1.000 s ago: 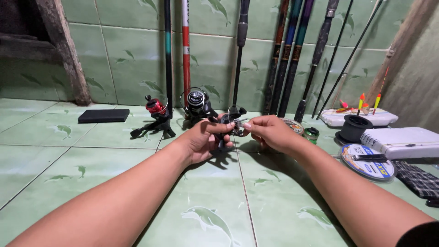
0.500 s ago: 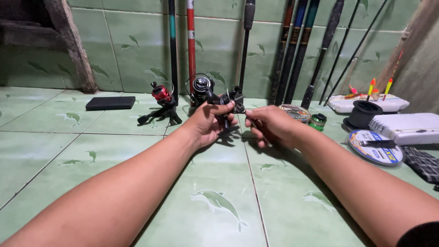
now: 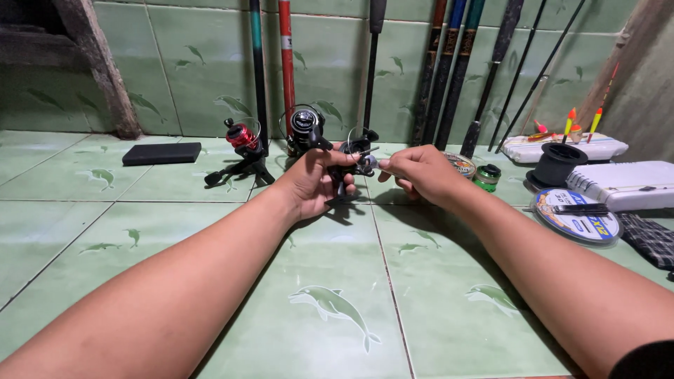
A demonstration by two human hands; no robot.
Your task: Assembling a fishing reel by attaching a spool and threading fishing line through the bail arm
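My left hand grips a small black fishing reel above the green tiled floor. My right hand pinches a part on the reel's right side with thumb and fingertips. The reel's body is partly hidden by my fingers. Both arms stretch forward from the bottom of the view.
A red-spooled reel and a black reel stand on the floor behind my hands. Several fishing rods lean on the tiled wall. A line spool, white tackle boxes, a black spool and a flat black case lie around.
My hands with the reel have stayed together while the view shifted slightly; the right hand's fingers have moved closer onto the reel's side.
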